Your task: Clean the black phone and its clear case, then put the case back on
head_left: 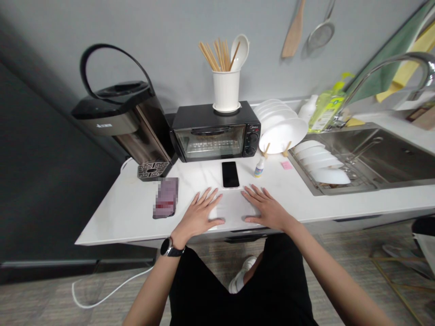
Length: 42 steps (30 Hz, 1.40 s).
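Observation:
My left hand (199, 213) lies flat on the white countertop (112, 213), fingers spread, a watch on its wrist. Opposite it, my right hand (267, 207) also rests palm down with fingers apart. Between them is a pale greyish, flat rectangle (234, 209), perhaps a thin sheet; the fingers reach its sides. Just beyond it lies a smartphone (230, 174) with a dark screen. A small white bottle (259, 167) with a blue and yellow label stands upright past my right hand. Left of my left hand is a purplish, partly blurred flat item (166, 198).
A toaster oven (210, 140) stands at the back, bearing a white holder (226, 88) of chopsticks. Left is a tall drink dispenser (136, 122). To the right are racked plates (283, 135), a pink note (286, 165) and a sink (401, 158) with bowls (328, 176).

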Each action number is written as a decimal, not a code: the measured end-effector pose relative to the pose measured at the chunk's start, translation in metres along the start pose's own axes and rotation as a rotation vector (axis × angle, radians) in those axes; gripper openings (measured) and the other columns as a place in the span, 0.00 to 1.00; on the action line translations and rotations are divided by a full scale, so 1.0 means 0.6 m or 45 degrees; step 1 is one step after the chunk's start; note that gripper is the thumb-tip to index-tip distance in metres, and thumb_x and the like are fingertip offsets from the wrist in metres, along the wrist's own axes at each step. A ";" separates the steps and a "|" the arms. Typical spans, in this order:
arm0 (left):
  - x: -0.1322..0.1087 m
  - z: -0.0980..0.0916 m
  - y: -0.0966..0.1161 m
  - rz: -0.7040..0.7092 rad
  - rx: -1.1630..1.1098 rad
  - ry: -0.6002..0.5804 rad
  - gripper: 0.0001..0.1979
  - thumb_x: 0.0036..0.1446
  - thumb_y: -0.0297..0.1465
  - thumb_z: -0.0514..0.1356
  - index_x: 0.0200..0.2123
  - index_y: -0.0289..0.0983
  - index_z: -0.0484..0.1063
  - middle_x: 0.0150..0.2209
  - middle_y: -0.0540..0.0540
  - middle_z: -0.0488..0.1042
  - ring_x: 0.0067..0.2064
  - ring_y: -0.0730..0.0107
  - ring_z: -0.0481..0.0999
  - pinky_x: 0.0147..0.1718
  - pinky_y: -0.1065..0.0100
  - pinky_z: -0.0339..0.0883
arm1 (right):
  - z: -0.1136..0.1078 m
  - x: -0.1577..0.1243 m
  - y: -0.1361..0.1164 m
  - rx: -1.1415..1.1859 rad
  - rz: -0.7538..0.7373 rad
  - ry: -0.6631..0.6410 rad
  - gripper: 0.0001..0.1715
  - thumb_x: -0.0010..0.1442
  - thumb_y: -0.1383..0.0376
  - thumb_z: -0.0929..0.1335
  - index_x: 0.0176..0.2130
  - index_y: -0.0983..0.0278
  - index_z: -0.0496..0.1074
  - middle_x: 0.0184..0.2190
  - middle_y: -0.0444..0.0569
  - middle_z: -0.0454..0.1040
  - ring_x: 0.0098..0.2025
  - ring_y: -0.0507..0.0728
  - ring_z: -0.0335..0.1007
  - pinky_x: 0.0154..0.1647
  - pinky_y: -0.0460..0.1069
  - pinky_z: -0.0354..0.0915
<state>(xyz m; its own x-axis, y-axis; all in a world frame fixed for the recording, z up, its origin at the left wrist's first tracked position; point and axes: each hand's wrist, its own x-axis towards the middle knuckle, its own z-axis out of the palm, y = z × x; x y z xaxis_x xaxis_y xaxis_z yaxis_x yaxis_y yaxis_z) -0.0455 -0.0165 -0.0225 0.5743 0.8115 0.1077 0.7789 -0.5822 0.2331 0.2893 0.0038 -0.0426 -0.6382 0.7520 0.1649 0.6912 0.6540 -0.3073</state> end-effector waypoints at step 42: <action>-0.033 -0.044 0.184 0.224 0.113 0.257 0.20 0.78 0.41 0.49 0.34 0.40 0.68 0.27 0.50 0.76 0.27 0.66 0.76 0.26 0.63 0.58 | -0.070 -0.041 -0.154 -0.143 -0.304 -0.036 0.22 0.77 0.48 0.62 0.43 0.62 0.72 0.33 0.47 0.80 0.30 0.56 0.77 0.29 0.50 0.53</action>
<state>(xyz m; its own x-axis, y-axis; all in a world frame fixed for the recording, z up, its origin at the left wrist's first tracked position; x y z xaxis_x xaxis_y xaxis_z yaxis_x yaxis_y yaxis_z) 0.0223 -0.0954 0.0265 0.6479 0.6860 0.3312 0.6958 -0.7099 0.1092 0.2556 -0.0716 0.0210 -0.7958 0.5738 0.1937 0.5523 0.8188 -0.1564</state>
